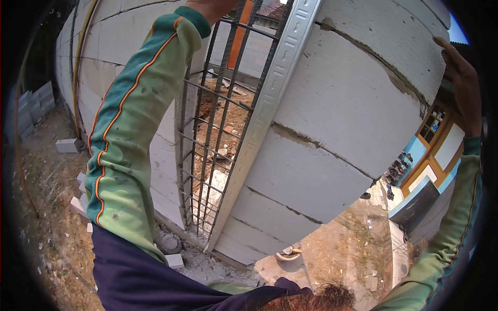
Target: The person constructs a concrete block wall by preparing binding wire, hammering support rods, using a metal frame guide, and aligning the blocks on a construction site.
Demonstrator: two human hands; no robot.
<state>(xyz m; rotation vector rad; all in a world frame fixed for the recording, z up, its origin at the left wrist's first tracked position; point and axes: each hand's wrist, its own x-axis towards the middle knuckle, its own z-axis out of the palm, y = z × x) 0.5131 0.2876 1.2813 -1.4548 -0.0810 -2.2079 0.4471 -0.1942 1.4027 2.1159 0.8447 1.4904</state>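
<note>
My left arm, in a green sleeve, reaches up across the view. Only the wrist and part of my left hand (pixel 211 7) show at the top edge, near the upper end of the steel rebar cage (pixel 220 114); its fingers are cut off. At far right my right hand (pixel 460 78) is raised, its fingers stretched out against the end of the wall of pale lightweight blocks (pixel 332 98). Along that wall's near edge, beside the cage, stands a long silvery metal strip (pixel 277 93) with stamped slots. It reaches from the top of the view down to the wall's foot.
Another block wall (pixel 124 36) stands left of the cage. Loose blocks (pixel 67 145) lie on the rubble-strewn ground at left. Below the wall's right end sits a bowl-like container (pixel 288 254). A house with a wooden-framed door (pixel 441 140) stands at right.
</note>
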